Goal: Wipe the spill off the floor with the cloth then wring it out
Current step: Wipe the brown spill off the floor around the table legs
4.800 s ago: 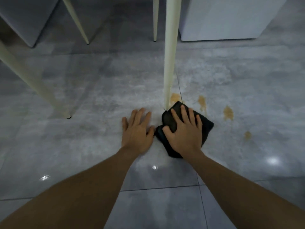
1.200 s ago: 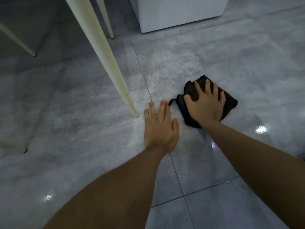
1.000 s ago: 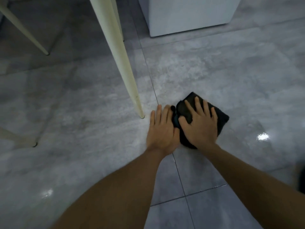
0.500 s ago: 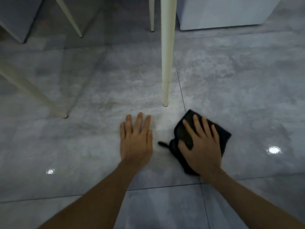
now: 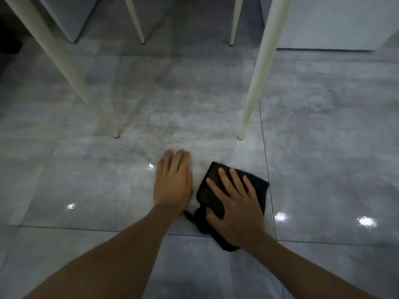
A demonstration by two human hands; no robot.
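A black cloth (image 5: 208, 190) lies bunched on the grey tiled floor (image 5: 108, 180). My right hand (image 5: 236, 203) presses flat on top of it, fingers spread, covering its middle. My left hand (image 5: 173, 182) rests palm down on the bare tile just left of the cloth, fingers together, holding nothing. No orange stain shows on the tiles around the cloth; the floor there looks glossy with light reflections.
Two cream table legs stand ahead, one at the left (image 5: 64, 67) and one at the right (image 5: 257, 83), with thinner legs (image 5: 135, 20) behind. A white cabinet (image 5: 336, 22) sits at the back right and a grey block (image 5: 71, 16) at the back left.
The orange spots seen earlier are gone from the floor. My right hand has slid the cloth back toward me, away from the table leg; my left hand stays flat beside it.
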